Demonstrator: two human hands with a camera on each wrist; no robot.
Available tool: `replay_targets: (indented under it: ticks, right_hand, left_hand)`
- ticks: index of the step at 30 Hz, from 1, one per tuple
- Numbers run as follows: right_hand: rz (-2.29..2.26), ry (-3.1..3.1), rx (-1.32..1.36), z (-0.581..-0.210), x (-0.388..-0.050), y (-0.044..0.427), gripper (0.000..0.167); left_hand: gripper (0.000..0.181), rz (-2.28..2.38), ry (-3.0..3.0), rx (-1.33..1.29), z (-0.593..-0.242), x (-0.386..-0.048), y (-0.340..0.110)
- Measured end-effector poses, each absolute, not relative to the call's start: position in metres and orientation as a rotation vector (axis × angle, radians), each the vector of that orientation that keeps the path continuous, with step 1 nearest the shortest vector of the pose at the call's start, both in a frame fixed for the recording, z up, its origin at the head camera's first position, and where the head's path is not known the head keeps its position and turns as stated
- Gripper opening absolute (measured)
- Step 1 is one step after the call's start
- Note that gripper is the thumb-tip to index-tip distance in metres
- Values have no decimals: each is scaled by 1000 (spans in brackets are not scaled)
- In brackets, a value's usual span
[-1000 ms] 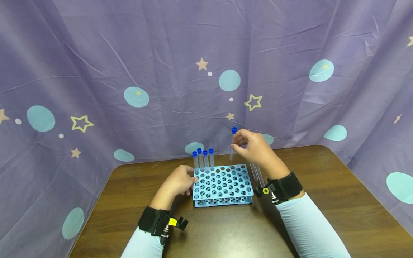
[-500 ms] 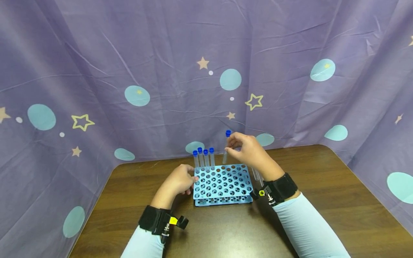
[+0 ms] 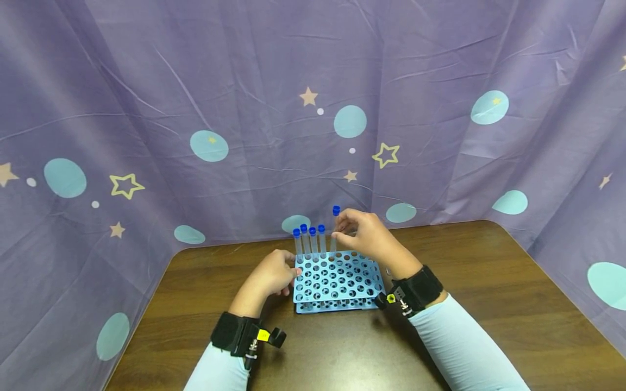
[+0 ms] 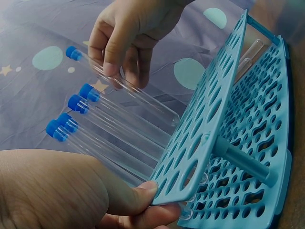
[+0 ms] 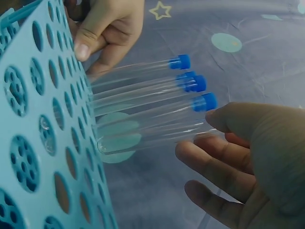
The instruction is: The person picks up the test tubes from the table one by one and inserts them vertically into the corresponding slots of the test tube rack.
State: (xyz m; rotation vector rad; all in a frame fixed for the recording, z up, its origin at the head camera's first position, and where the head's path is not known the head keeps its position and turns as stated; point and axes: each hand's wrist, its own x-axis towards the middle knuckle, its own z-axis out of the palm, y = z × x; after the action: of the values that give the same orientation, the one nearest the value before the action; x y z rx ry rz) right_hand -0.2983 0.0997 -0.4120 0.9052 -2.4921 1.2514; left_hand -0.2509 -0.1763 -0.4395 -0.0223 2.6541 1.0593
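My right hand (image 3: 364, 233) pinches a clear test tube (image 3: 333, 245) with a blue cap near its upper part. The tube's rounded lower end (image 4: 174, 121) is at the top plate of the blue test tube rack (image 3: 337, 299), by the back row; whether it is inside a hole I cannot tell. Several blue-capped test tubes (image 3: 314, 247) stand in the back left holes. With thumb on top and fingers beneath, my left hand (image 3: 271, 274) grips the rack's left edge. In the right wrist view, my right fingers (image 5: 209, 164) partly hide the held tube.
More clear tubes (image 4: 250, 57) lie past the rack's right end, mostly hidden by my right arm in the head view. A purple curtain (image 3: 244, 136) hangs behind the wooden table (image 3: 195, 304).
My right hand has carried the test tube leftward and down, from above the rack's right back side to the back row beside the standing tubes. My left hand has stayed on the rack.
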Motion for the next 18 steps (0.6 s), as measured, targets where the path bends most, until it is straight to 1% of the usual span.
replay_targets:
  ticks: [12,18]
  right_hand:
    - [1216,-2559,907,-424,-301,92,23]
    - [1166,-2625,944,-429,-303,88,20]
  left_hand:
    - [58,1069,2648,-30,-438,-251,-176]
    - [58,1065,2653,-30,-438,-251,-177]
